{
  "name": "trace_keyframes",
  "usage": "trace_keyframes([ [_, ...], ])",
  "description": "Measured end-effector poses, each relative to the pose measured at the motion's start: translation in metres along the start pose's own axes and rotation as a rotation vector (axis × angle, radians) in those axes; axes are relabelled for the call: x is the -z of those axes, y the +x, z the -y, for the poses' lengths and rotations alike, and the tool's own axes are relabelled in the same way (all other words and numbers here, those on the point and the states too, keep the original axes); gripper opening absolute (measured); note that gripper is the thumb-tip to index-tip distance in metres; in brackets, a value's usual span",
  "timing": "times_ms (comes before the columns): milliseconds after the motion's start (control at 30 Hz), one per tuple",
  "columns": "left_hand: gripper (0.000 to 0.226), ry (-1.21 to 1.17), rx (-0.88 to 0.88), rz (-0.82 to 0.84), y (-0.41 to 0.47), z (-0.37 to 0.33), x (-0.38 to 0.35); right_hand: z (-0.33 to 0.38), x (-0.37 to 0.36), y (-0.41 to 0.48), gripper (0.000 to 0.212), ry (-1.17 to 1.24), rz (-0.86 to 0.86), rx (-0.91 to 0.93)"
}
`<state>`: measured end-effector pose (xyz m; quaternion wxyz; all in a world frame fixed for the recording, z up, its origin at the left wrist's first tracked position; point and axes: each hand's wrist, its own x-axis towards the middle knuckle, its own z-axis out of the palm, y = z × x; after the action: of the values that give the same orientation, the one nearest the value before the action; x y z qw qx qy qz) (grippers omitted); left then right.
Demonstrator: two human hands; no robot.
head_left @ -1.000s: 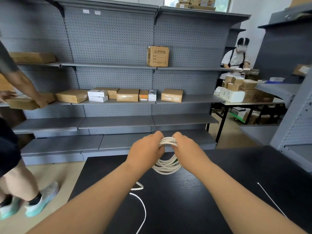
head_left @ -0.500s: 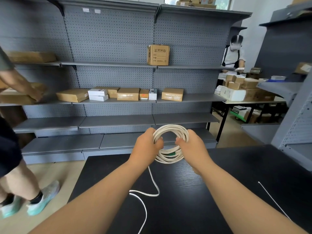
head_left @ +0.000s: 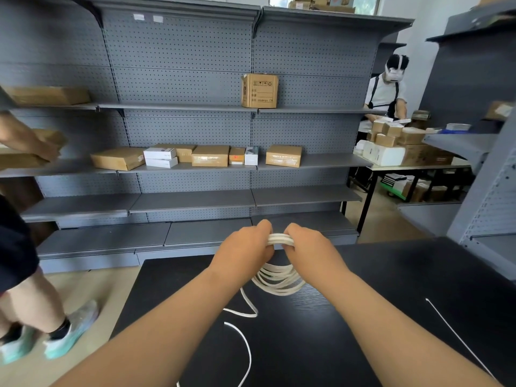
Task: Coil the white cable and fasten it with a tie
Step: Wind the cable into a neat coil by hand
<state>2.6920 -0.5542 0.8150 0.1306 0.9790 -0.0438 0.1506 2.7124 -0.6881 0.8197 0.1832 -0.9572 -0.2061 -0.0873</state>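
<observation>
Loops of the white cable (head_left: 279,279) are gathered into a coil that is held up over the far part of the black table (head_left: 405,289). The top of the coil is pressed together into a tight bundle between the two hands. The lower loops hang more loosely and are a little spread out; I cannot tell if they touch the table top. One free end of the cable leaves the coil below the left forearm, makes a sharp bend on the table and then runs in a curve toward the near edge.

The left hand (head_left: 243,252) grips the top bundle from the left side, with the fingers curled closed around the strands. The right hand (head_left: 310,251) grips the same bundle from the right side, also with closed fingers around it. The two hands are just beside each other, and only a short piece of the bundle shows between them.

On the right part of the table lies the tie (head_left: 452,335), a thin white strip, well apart from both hands and from the coil.

Behind the table stands grey shelving (head_left: 181,196) with cardboard boxes (head_left: 210,155) on the middle shelf and one box (head_left: 259,90) on a higher shelf. A person (head_left: 16,247) stands at the left edge, and another person (head_left: 386,93) is at the back right.
</observation>
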Motion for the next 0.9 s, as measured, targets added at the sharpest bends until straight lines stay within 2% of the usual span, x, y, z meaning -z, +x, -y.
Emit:
trace_keyframes([
  [167, 0.011, -0.294, 0.140, -0.075, -0.003, 0.005, -0.005, -0.006, -0.006, 0.002, 0.014, 0.163, -0.064, -0.096],
  [267, 0.011, -0.456, 0.227, -0.076, -0.002, 0.007, -0.006, -0.009, -0.009, 0.004, 0.014, 0.409, -0.109, -0.219],
  [400, 0.015, -0.579, 0.241, -0.086, 0.000, 0.004, -0.003, -0.007, -0.010, 0.003, 0.015, 0.674, -0.126, -0.337],
  [500, 0.015, -0.478, 0.181, -0.089, 0.000, 0.005, 0.000, -0.004, -0.006, 0.002, 0.015, 0.628, -0.116, -0.318],
  [733, 0.014, -0.099, 0.035, -0.027, 0.002, 0.005, 0.010, 0.001, 0.006, 0.001, 0.010, 0.280, -0.012, -0.113],
  [900, 0.007, 0.106, -0.074, 0.017, 0.000, 0.002, 0.014, 0.008, 0.009, -0.004, 0.024, 0.182, 0.005, 0.038],
])
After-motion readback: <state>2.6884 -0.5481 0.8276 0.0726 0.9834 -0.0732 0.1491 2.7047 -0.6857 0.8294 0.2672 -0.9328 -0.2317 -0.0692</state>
